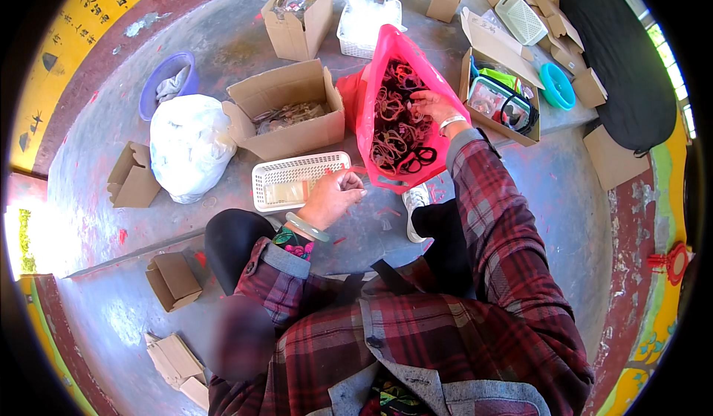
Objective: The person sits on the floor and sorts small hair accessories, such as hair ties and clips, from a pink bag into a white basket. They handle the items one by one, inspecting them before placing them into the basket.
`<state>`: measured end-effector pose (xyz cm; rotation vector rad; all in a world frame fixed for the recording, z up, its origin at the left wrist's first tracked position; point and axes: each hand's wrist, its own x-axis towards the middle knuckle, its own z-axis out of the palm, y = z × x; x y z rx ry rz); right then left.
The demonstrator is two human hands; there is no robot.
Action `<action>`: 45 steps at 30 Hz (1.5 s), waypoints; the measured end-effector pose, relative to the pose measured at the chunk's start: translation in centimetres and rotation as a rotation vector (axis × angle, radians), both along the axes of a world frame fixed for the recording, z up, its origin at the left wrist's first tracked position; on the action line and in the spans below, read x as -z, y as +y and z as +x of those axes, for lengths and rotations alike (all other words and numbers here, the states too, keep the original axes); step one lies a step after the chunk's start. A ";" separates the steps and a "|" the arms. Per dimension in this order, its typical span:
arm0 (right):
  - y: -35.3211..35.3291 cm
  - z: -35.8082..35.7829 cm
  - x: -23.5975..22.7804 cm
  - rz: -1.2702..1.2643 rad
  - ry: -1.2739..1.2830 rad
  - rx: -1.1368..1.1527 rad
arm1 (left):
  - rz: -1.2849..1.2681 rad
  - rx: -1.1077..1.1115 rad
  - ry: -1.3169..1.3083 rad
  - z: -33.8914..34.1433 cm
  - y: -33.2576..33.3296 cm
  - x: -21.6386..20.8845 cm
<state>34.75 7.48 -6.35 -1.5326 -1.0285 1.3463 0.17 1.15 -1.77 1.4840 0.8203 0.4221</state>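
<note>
A bright pink plastic bag (445, 74) stands open before me, filled with dark and dusky-pink looped bands, like hair ties (397, 122). My right hand (437, 109), a bracelet at its wrist, reaches in over the bag's right side. Its fingers stretch across the bands, and I see nothing clearly gripped in them. Left of the bag, my left hand (332, 199) is closed with its fingers curled together; what they hold, if anything, is too small to make out. Beside that hand lies a white plastic basket (260, 174) with a flat, clear packet (286, 192) inside.
Behind the basket stands an open cardboard box (297, 140) of plastic-wrapped items. A stuffed white bag (191, 145) and a purple basin (145, 93) are at the left. To the right are a box (507, 131) of mixed goods and a teal basin (557, 85). My shoe (413, 226) is under the pink bag.
</note>
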 end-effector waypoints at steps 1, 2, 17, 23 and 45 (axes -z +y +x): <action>-0.2 -0.3 -0.9 -0.011 -0.008 -0.001 | 0.010 0.001 -0.001 0.0 0.0 0.1; -0.3 -0.6 -1.5 -0.023 -0.015 -0.002 | 0.006 -0.003 0.009 -0.1 0.0 -0.1; -0.7 -1.1 -3.2 -0.022 0.177 -0.068 | -0.055 0.014 0.036 0.2 0.0 -0.5; -0.9 -3.3 -5.4 -0.028 0.260 -0.109 | -0.062 0.012 0.020 0.0 0.1 -0.1; -6.0 -14.7 -12.9 0.054 -0.190 -0.678 | -0.413 -0.167 -0.362 -1.1 0.7 -3.7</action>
